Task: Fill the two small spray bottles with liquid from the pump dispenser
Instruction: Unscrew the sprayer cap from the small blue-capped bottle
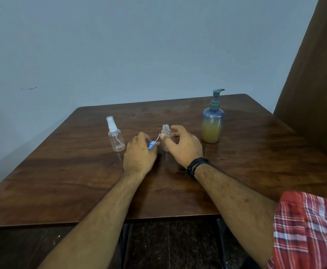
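Observation:
A clear spray bottle (116,137) with a white sprayer top stands on the wooden table (81,171) at the left. A second small clear bottle (166,133) stands uncapped in the middle, its mouth open. My left hand (139,155) grips that bottle's blue sprayer head (151,145), whose thin tube points up toward the open bottle. My right hand (182,146) curls around the open bottle, thumb and fingers at its sides. The pump dispenser (213,123), bluish with yellow liquid in its lower half and a grey-green pump, stands upright at the right.
A brown curtain or panel (314,84) rises at the table's right rear. A pale wall stands behind the table. Black bands circle my right wrist (196,166). The table's front edge runs near my forearms.

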